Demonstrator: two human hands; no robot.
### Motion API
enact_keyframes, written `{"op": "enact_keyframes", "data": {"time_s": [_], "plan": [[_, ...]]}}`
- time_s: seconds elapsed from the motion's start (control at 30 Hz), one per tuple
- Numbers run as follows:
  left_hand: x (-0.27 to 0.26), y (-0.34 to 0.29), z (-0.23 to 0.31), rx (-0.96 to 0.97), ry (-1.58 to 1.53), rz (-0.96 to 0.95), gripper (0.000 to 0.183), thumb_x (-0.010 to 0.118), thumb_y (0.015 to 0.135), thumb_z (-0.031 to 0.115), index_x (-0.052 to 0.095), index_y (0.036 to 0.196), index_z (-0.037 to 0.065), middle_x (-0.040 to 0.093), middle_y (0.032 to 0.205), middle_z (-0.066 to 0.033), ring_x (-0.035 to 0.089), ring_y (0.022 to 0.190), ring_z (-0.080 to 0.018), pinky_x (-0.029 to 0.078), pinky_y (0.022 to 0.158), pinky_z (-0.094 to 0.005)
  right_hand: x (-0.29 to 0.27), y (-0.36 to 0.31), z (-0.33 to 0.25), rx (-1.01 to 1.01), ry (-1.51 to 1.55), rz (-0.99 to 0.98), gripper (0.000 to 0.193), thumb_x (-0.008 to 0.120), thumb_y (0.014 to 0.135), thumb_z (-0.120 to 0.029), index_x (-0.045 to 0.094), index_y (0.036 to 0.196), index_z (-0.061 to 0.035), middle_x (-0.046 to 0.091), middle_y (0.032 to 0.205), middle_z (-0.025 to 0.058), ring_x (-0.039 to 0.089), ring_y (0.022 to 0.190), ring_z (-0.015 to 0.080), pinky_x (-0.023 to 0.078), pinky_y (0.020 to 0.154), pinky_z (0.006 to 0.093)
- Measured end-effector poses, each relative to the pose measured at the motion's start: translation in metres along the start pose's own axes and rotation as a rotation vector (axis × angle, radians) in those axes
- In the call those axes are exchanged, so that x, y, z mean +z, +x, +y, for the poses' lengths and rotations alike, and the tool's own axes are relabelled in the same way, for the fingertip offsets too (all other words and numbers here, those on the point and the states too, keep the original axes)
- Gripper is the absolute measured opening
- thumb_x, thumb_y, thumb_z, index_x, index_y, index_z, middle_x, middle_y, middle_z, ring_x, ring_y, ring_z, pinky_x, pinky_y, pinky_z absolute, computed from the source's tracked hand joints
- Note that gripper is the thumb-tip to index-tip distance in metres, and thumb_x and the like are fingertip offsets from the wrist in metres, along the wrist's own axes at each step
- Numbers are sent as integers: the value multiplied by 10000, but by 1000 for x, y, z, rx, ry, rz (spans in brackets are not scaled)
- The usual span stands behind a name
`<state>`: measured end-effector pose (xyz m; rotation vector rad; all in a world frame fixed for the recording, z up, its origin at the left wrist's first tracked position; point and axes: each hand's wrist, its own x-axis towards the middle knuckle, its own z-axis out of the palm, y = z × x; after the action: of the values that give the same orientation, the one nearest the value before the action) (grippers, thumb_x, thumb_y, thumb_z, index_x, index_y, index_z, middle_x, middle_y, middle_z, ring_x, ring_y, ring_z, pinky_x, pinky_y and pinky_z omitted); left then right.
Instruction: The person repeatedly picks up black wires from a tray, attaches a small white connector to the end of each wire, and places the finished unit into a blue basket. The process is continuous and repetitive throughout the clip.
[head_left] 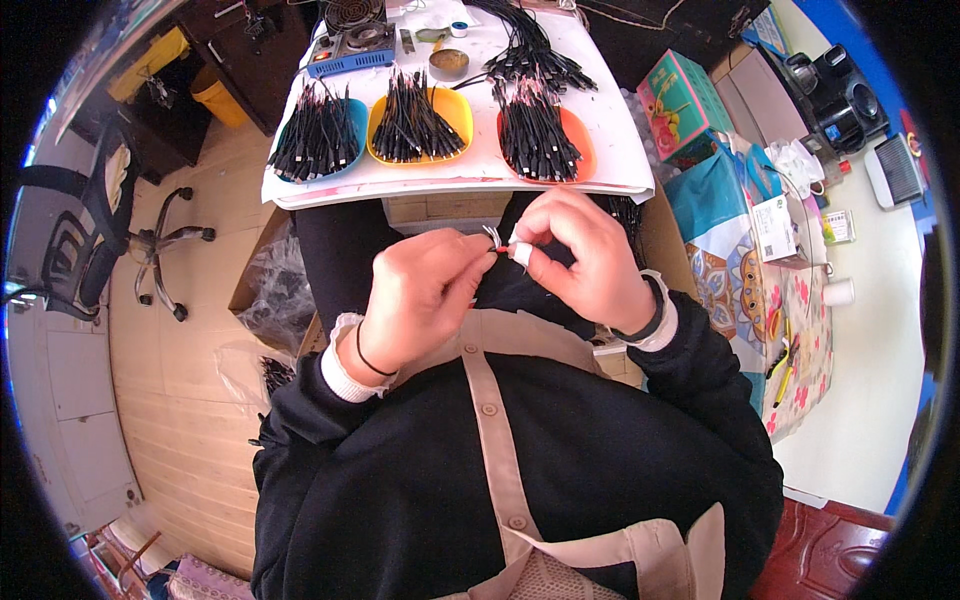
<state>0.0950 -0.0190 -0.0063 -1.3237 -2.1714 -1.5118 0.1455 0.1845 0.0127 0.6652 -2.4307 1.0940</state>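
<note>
Above my lap, both hands meet at a short cable end [501, 249] with a red wire and several pale, thin strands sticking up. My left hand [425, 282] pinches it between thumb and fingertips. From the other side, my right hand [585, 250] pinches the red part; white tape wraps its thumb. The rest of the cable is hidden by my fingers. Beyond my hands, short black cables fill a blue tray [357, 120], a yellow tray [463, 115] and an orange tray [585, 150] along the table's near edge.
On the white table [400, 185] stand a blue electric hot plate [350, 55], a metal bowl [449, 65], a small spool [459, 30] and a heap of black cables [540, 60]. A printed carton [683, 108] is at right. An office chair [160, 240] stands left.
</note>
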Motion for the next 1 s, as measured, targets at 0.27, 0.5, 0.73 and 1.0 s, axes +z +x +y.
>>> {"op": "enact_keyframes", "data": {"time_s": [0.27,0.5,0.73,1.0], "plan": [[-1,-7,9,-95,-102,-69,130,671,779,-9,654,905,-36,582,678,-143,589,603,-241,471,580,-286,-3,-8,-2,649,917,-258,227,605,946,-226,568,977,-4,531,835,-15,464,705,60,406,645,200],[0,-6,4,-586,-957,-161,114,631,906,51,685,927,-47,647,763,-29,540,650,-57,433,575,-204,-7,-2,-10,-264,-97,12,255,712,714,11,603,940,-33,572,871,89,577,798,271,477,706,351],[-2,-8,2,-199,-307,-121,77,620,881,-8,664,906,-67,633,743,-55,554,631,-71,452,574,-229,3,-7,-12,222,325,-80,134,650,843,-51,534,894,-6,562,860,62,573,779,171,456,675,276],[-4,-10,-12,-409,-942,-308,93,617,904,23,681,942,-33,658,835,-37,549,690,-63,454,627,-209,-4,-4,-9,-203,53,-74,216,712,773,-51,614,965,-34,642,945,79,615,834,210,455,724,313]]}}
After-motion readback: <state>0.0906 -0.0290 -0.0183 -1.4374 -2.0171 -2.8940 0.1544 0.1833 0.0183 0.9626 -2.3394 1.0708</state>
